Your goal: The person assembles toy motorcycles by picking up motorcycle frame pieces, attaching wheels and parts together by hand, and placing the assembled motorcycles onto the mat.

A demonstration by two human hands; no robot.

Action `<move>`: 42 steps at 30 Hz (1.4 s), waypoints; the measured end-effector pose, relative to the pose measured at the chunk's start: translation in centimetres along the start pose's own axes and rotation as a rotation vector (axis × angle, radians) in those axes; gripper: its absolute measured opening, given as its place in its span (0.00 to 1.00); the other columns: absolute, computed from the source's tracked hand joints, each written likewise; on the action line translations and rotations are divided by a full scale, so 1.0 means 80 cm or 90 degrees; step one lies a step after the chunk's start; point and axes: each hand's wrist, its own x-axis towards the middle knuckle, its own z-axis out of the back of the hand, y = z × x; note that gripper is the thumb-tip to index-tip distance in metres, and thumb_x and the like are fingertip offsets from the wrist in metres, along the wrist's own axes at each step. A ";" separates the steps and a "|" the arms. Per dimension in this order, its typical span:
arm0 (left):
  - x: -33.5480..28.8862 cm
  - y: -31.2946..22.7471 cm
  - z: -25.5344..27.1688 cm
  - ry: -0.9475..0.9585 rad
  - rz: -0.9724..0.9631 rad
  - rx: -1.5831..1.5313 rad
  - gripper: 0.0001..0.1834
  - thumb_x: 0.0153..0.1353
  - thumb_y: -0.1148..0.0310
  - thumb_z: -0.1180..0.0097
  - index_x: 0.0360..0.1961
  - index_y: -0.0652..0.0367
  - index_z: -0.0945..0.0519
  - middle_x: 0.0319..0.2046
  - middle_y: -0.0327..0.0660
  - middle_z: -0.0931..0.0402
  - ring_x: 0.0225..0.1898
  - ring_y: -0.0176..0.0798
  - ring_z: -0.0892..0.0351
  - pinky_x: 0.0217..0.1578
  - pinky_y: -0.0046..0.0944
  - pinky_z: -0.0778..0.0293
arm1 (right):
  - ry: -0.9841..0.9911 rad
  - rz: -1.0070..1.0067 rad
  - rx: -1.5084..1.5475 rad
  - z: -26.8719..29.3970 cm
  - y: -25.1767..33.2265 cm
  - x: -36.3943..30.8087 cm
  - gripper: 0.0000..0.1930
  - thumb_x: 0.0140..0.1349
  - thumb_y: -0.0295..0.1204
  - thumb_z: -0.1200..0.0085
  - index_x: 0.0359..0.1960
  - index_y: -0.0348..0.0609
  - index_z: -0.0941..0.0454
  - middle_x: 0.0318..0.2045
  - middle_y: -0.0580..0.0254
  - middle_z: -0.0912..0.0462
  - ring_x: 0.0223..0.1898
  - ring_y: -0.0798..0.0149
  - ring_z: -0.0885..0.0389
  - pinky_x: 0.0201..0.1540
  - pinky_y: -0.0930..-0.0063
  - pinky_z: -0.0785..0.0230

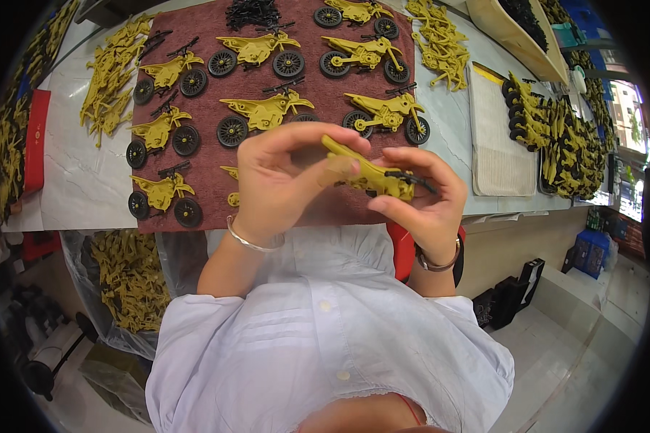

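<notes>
White, marble-patterned tabletop (68, 169) spread out beyond the hands, with a maroon cloth (195, 25) laid over its middle. Between the two hands, just above the cloth's near edge, was a yellow toy motorbike body (372, 172). The left hand (276, 177) pinched its raised end between thumb and fingers; the right hand (437, 195) curled around the other end, where black handlebars (412, 180) showed. No wheels could be seen on it, though fingers hid part.

Beyond and left of the hands, rows of toy motorbikes (365, 58) lay with wheels and handlebars fitted, seemingly well along; one behind the left hand was mostly hidden. Plenty of loose yellow parts appeared left to work through, heaped far left (112, 83) and far right of the hands.

Below the left hand, a clear plastic bag (184, 252) held many more yellow pieces. Ahead to the right, a cream tub (513, 47) contained black parts; nearer stood a pale shallow tray (504, 155), and past it clustered more wheeled motorbikes (574, 155).
</notes>
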 end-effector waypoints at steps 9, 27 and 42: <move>0.000 0.008 -0.003 -0.010 0.078 -0.035 0.15 0.49 0.82 0.41 0.39 0.70 0.26 0.36 0.50 0.23 0.39 0.40 0.21 0.42 0.38 0.24 | -0.026 0.015 -0.003 0.022 -0.015 -0.007 0.19 0.45 0.16 0.39 0.41 0.29 0.27 0.39 0.57 0.22 0.41 0.67 0.24 0.45 0.77 0.32; -0.011 0.013 -0.010 0.086 -0.011 0.270 0.15 0.46 0.81 0.39 0.38 0.69 0.24 0.31 0.45 0.21 0.33 0.35 0.20 0.34 0.32 0.25 | -0.063 0.067 0.111 0.019 -0.013 -0.009 0.29 0.43 0.14 0.39 0.50 0.29 0.34 0.40 0.53 0.24 0.42 0.64 0.24 0.44 0.76 0.27; 0.000 0.028 -0.028 0.086 -0.077 0.407 0.24 0.47 0.78 0.41 0.49 0.63 0.28 0.39 0.44 0.23 0.38 0.42 0.21 0.38 0.39 0.26 | -0.140 0.030 -0.004 0.048 -0.027 -0.022 0.24 0.49 0.17 0.42 0.49 0.31 0.35 0.37 0.59 0.23 0.39 0.70 0.24 0.42 0.79 0.32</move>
